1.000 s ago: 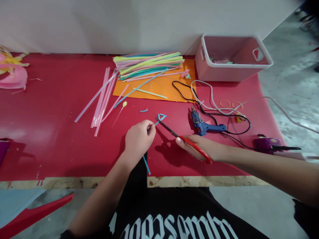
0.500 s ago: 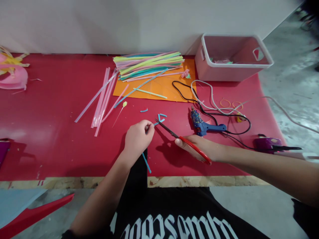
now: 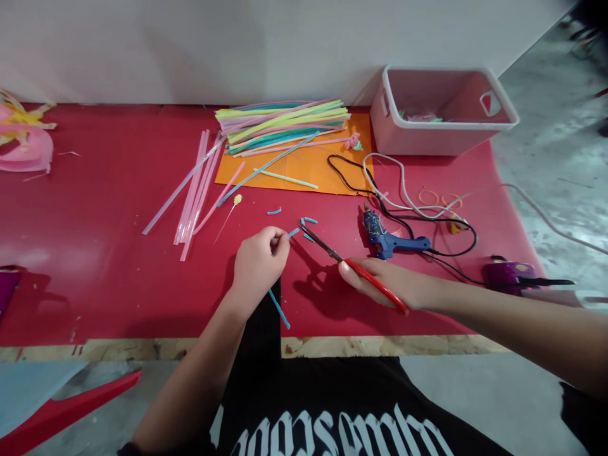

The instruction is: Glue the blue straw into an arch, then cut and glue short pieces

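My left hand [image 3: 262,265] pinches a thin blue strip [image 3: 279,309], whose short end pokes out past the fingertips and whose longer part hangs below the palm. My right hand [image 3: 380,280] is wrapped round the red handles of a pair of scissors [image 3: 327,248]. The blades look closed, and their tips lie just right of the strip's short end, over several small blue cut pieces [image 3: 310,220]. One more blue piece [image 3: 274,211] rests further left on the red table [image 3: 118,278].
Behind my hands, a bundle of coloured strips [image 3: 285,123] lies on an orange sheet [image 3: 332,174]. Pink strips [image 3: 194,190] are to the left. A blue glue gun [image 3: 394,240] with tangled cables and a pink bin [image 3: 418,139] stand at the right.
My left hand has shifted slightly left with the strip, away from the blades. The scissor blades have closed, and a short blue piece now lies loose beneath their tips.
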Available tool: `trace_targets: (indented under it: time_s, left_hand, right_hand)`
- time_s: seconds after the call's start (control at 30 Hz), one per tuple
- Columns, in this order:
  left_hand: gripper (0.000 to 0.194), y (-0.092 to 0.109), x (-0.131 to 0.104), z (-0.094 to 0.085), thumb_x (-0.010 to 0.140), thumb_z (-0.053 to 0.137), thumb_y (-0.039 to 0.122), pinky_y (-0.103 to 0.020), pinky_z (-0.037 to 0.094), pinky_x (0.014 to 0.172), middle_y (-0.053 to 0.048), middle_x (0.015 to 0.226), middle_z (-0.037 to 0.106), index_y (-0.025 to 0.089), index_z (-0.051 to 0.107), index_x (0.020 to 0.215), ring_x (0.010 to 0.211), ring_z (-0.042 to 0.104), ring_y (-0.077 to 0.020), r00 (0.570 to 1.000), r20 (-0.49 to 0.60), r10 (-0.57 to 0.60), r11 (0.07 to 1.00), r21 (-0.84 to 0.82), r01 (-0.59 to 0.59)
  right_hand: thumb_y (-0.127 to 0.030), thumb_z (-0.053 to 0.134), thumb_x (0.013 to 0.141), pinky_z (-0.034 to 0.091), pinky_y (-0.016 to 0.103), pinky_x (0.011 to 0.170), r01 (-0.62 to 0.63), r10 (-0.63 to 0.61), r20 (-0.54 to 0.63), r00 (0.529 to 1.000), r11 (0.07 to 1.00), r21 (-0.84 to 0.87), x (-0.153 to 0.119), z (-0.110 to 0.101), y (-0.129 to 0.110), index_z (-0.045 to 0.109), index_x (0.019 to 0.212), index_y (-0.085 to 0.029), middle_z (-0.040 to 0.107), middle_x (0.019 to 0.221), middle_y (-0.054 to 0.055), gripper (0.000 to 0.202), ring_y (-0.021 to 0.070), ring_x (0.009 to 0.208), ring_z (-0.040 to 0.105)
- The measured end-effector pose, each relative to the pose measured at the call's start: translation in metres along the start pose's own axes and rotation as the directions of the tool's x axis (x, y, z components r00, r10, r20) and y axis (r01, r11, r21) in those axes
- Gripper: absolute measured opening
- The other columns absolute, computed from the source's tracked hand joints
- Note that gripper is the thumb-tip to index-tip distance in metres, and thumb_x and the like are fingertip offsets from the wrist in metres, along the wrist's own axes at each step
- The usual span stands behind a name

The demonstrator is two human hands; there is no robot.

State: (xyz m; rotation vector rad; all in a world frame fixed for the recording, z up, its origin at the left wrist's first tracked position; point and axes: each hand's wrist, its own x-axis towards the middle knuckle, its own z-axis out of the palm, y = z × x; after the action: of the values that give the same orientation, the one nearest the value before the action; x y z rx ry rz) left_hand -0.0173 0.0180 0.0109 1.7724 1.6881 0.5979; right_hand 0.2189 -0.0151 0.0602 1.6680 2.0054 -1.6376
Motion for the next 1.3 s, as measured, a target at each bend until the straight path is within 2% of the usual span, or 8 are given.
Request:
trace_targets:
  time_s: [0.13, 0.3, 0.63, 0.87, 1.07, 1.17, 1.3]
  left_hand:
    - [0.023, 0.001, -0.001, -0.002, 0.093, 0.054, 0.037, -0.029, 0.048, 0.07, -0.006, 0.084, 0.077, 0.02, 0.07, 0.091, 0.078, 0.071, -0.0201, 1.0, -0.02, -0.002, 1.0, -0.01, 0.002]
    - [0.021, 0.002, -0.002, -0.005, 0.092, 0.055, 0.035, -0.029, 0.048, 0.071, -0.005, 0.083, 0.077, 0.021, 0.07, 0.09, 0.078, 0.07, -0.0195, 0.999, -0.03, -0.017, 1.0, -0.02, 0.016]
    - [0.02, 0.005, -0.002, -0.003, 0.091, 0.056, 0.035, -0.029, 0.051, 0.072, -0.006, 0.082, 0.077, 0.019, 0.069, 0.089, 0.077, 0.072, -0.0193, 0.998, 0.035, -0.051, 0.987, -0.149, 0.056]
    - [0.022, 0.001, 0.0, -0.001, 0.089, 0.058, 0.038, -0.028, 0.054, 0.07, -0.005, 0.079, 0.074, 0.018, 0.068, 0.092, 0.074, 0.071, -0.0181, 0.996, 0.067, -0.055, 0.967, -0.246, 0.07]
    - [0.021, 0.002, 0.001, -0.002, 0.088, 0.058, 0.038, -0.027, 0.051, 0.066, -0.003, 0.071, 0.07, 0.019, 0.066, 0.084, 0.069, 0.068, -0.0173, 0.994, 0.073, -0.082, 0.961, -0.257, 0.099]
    - [0.02, 0.005, 0.0, -0.003, 0.087, 0.058, 0.037, -0.027, 0.049, 0.064, -0.003, 0.069, 0.069, 0.019, 0.065, 0.081, 0.067, 0.067, -0.0172, 0.992, 0.078, -0.095, 0.961, -0.255, 0.112]
    - [0.02, 0.01, 0.0, -0.003, 0.086, 0.059, 0.035, -0.027, 0.047, 0.063, -0.002, 0.067, 0.068, 0.019, 0.064, 0.077, 0.066, 0.066, -0.017, 0.99, 0.09, -0.108, 0.959, -0.253, 0.128]
  right_hand:
    - [-0.077, 0.034, 0.091, 0.039, 0.032, 0.06, -0.01, 0.009, -0.007, 1.0, 0.998, -0.069, 0.0, 0.002, -0.003, 0.041, 0.071, -0.022, 0.049, 0.068, 0.0, 0.059, 0.0152, 0.061, 0.046]
    - [-0.079, 0.034, 0.089, 0.039, 0.029, 0.057, 0.015, -0.015, 0.008, 1.0, 0.998, -0.06, 0.002, 0.005, -0.003, 0.044, 0.071, -0.021, 0.051, 0.067, 0.0, 0.062, 0.0144, 0.061, 0.047]
    - [-0.083, 0.029, 0.088, 0.034, 0.029, 0.056, 0.03, -0.028, 0.041, 0.999, 0.999, -0.036, 0.002, 0.005, 0.003, 0.038, 0.071, -0.022, 0.042, 0.065, -0.002, 0.064, 0.0128, 0.059, 0.039]
    - [-0.077, 0.039, 0.089, 0.034, 0.028, 0.056, 0.01, -0.009, -0.032, 0.999, 1.0, 0.024, 0.003, 0.006, 0.011, 0.041, 0.071, -0.022, 0.04, 0.065, -0.004, 0.059, 0.012, 0.059, 0.038]
    - [-0.077, 0.036, 0.091, 0.034, 0.03, 0.055, 0.041, -0.042, -0.065, 0.997, 0.999, -0.022, 0.002, 0.006, 0.007, 0.04, 0.069, -0.022, 0.042, 0.063, -0.003, 0.059, 0.0126, 0.057, 0.039]
    - [-0.071, 0.035, 0.094, 0.036, 0.032, 0.058, 0.067, -0.07, -0.053, 0.996, 0.996, -0.051, -0.002, 0.007, 0.002, 0.039, 0.07, -0.022, 0.047, 0.065, -0.001, 0.054, 0.0139, 0.058, 0.042]
    - [-0.067, 0.035, 0.097, 0.038, 0.031, 0.06, 0.07, -0.069, 0.02, 0.997, 0.997, -0.038, -0.005, 0.007, 0.0, 0.04, 0.071, -0.022, 0.048, 0.068, -0.001, 0.052, 0.0142, 0.06, 0.043]
